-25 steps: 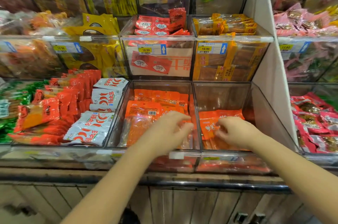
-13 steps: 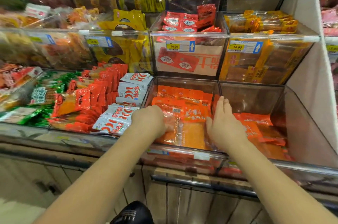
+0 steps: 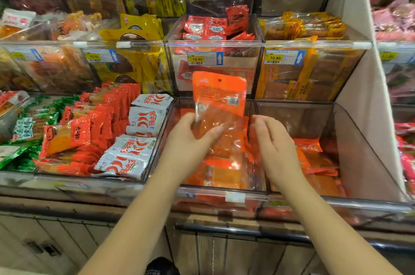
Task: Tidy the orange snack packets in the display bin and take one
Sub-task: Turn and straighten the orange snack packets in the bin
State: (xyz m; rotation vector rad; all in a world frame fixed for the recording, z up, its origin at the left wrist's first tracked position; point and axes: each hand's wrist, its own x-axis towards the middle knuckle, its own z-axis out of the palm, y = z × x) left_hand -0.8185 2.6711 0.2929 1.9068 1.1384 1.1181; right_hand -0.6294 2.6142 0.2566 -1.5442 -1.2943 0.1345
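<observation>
Above the bin (image 3: pixel 202 191), the left hand (image 3: pixel 190 140) holds one orange packet (image 3: pixel 221 97) upright, thumb and fingers pinching its clear lower half. Just right of that packet, over the bin's right wall, the right hand (image 3: pixel 274 142) hovers with fingers loosely bent, holding nothing. More orange packets (image 3: pixel 224 171) lie flat inside the bin, below both hands.

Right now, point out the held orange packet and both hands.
held orange packet (image 3: pixel 221 95): head view, on its orange upper panel.
left hand (image 3: pixel 190 140): head view, back of the hand.
right hand (image 3: pixel 274 142): head view, back of the hand.
</observation>
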